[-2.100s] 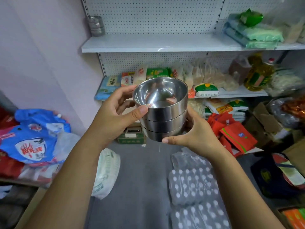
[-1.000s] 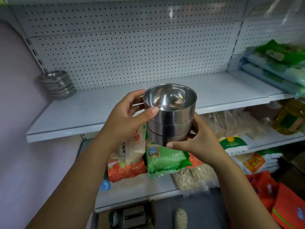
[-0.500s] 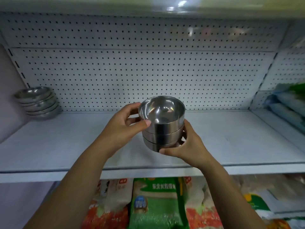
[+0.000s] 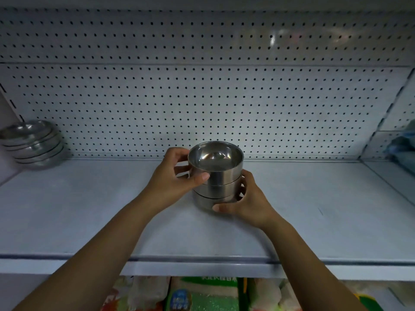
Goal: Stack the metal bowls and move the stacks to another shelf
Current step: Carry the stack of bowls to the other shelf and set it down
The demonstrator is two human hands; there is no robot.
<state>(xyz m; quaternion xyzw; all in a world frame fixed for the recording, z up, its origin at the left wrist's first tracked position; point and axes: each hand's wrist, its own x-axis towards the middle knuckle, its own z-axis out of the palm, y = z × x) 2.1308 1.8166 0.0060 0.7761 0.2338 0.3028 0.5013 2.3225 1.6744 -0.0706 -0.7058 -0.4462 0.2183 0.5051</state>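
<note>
A stack of three shiny metal bowls (image 4: 216,176) stands in the middle of the white shelf (image 4: 89,209), its bottom at or just above the shelf board. My left hand (image 4: 175,178) grips the top bowl from the left, thumb on its front wall. My right hand (image 4: 244,198) curls round the lowest bowl from the right, thumb under its front edge. A second stack of metal bowls (image 4: 33,142) sits at the shelf's far left, against the pegboard.
A white pegboard wall (image 4: 202,97) backs the shelf. Green and blue packets (image 4: 402,149) lie at the far right. Bags of food (image 4: 202,295) fill the shelf below. The shelf's front lip (image 4: 202,265) runs across under my forearms.
I have raised the stack from waist height near the floor goods up to the upper shelf and pushed it forward over the board. Both hands kept their hold.
</note>
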